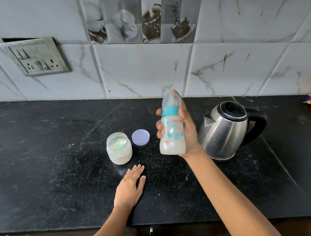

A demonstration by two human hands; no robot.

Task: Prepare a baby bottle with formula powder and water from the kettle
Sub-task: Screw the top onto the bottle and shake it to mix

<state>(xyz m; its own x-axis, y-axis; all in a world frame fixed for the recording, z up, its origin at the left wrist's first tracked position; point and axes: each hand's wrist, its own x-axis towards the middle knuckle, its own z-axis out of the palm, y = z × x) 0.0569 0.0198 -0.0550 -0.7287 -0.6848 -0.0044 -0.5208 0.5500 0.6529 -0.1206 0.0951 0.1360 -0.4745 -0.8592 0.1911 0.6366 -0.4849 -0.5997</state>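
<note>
- Right hand (186,132) clamped round the capped baby bottle (172,132), milky inside.
- Left hand (130,186) lay flat, empty, below that grip.
- Good mixing likely needed firm, sealed shaking.

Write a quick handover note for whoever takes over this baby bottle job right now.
Right hand: fingers wrapped round the bottle, held slightly tilted above the counter.
Left hand: open, flat on the counter, holding nothing.
Powder jar: open, on the counter; its lid lies beside it.
Kettle: to the right, lid closed.
Done: the bottle holds cloudy white liquid and its top is on.
Left, probably: finish mixing, set the bottle down, put the lid back on the jar.
</note>
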